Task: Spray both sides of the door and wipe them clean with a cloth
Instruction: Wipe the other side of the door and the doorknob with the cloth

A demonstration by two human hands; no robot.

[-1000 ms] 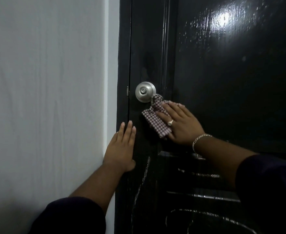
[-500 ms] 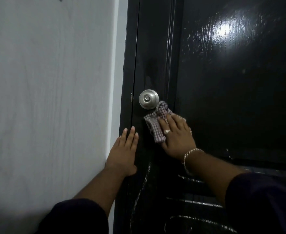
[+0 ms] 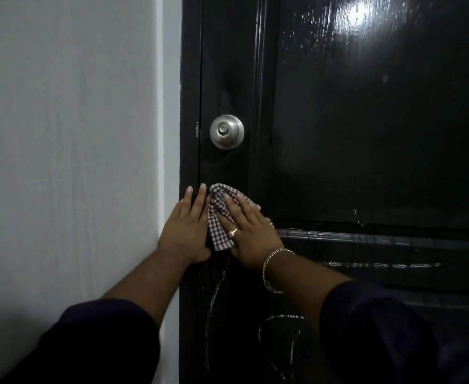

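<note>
Left hand [image 3: 186, 231] lies flat with straight fingers against the black door [image 3: 366, 134] at its edge, beside the white wall [image 3: 75, 162]. Just right of it, the right hand [image 3: 248, 231] presses the checked cloth [image 3: 219, 217] to the door with extended fingers, below the round silver knob [image 3: 227, 131].

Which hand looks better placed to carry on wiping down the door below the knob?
Probably the right hand: its flat fingers already press the checked cloth on the door. The left hand lies bare along the edge.
</note>
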